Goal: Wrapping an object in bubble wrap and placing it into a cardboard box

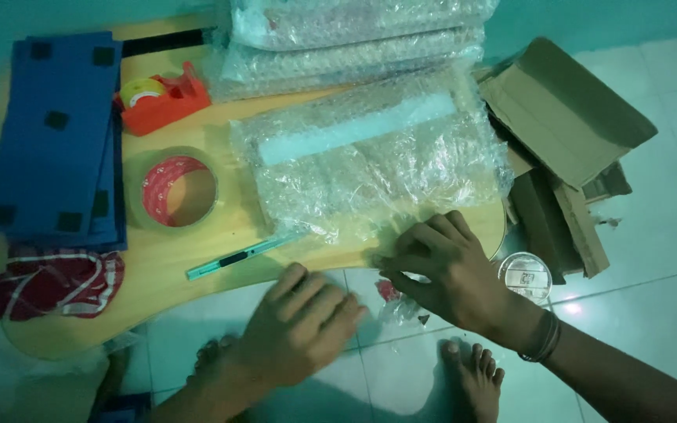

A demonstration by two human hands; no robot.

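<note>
In the middle of the frame a bubble-wrapped package (370, 160) lies on a low wooden table (158, 274). The right hand (444, 270) pinches the wrap's loose bottom edge with its fingertips. The left hand (299, 325), blurry, lies flat and open at the table's near edge, holding nothing. A green box cutter (240, 256) lies just above it. A tape roll (174, 190) sits left of the package.

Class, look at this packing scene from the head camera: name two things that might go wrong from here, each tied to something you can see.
1. The utility knife lies close to the left hand, which looks blurred; a careless sweep might catch it.
2. The bubble-wrapped parcel reaches the low table's near edge, where the right hand presses its loose wrap; it might slip off.
</note>
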